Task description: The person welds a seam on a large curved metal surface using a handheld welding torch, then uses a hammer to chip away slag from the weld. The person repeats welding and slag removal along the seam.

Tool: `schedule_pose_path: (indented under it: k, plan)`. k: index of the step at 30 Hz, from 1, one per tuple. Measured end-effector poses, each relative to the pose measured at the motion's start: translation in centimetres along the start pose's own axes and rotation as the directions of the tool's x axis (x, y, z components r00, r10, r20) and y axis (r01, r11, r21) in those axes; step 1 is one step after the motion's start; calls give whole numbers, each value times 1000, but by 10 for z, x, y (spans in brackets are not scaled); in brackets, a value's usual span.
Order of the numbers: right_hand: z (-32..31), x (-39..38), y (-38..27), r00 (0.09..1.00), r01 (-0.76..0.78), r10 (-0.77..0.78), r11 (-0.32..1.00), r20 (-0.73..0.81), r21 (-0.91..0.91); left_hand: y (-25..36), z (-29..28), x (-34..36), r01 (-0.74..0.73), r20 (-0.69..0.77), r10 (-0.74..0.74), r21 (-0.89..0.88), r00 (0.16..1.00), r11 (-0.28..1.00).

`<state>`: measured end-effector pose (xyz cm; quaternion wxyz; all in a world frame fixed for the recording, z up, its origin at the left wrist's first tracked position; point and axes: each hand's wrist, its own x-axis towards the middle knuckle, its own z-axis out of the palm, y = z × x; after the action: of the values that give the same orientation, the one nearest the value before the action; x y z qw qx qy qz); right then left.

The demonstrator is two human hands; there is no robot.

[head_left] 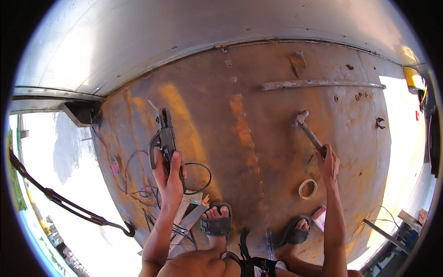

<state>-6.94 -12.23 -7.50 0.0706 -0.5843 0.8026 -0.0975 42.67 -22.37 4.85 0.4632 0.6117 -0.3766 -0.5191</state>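
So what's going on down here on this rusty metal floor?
A person crouches on a rusty steel plate. The left hand grips a welding electrode holder, its rod pointing away. The right hand holds a hammer by the handle. A roll of tape lies near the sandalled feet.
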Motion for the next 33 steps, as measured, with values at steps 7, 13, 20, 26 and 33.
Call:
schedule_pose_path:
  k: [7, 13, 20, 26, 33]
  plan:
    - [-12, 26, -15, 905, 60, -181, 950, -384, -305, -14, 45, -13, 60, 225, -48, -47, 973, 997]
    - [-22, 13, -198, 889, -286, -213, 431, 405, 856, -46, 101, 2, 117, 316, -83, -92, 945, 989]
    - [-6, 31, -296, 957, -266, -41, 260, 286, 928, -73, 130, 28, -324, 283, 273, 153, 919, 934]
    - [0, 62, -296, 837, -542, -4, -142, 547, 829, -47, 124, 64, -240, 430, 148, 168, 891, 956]
    - [19, 116, -288, 871, -453, -5, -400, 492, 797, -51, 115, 120, -302, 490, 117, 317, 864, 899]
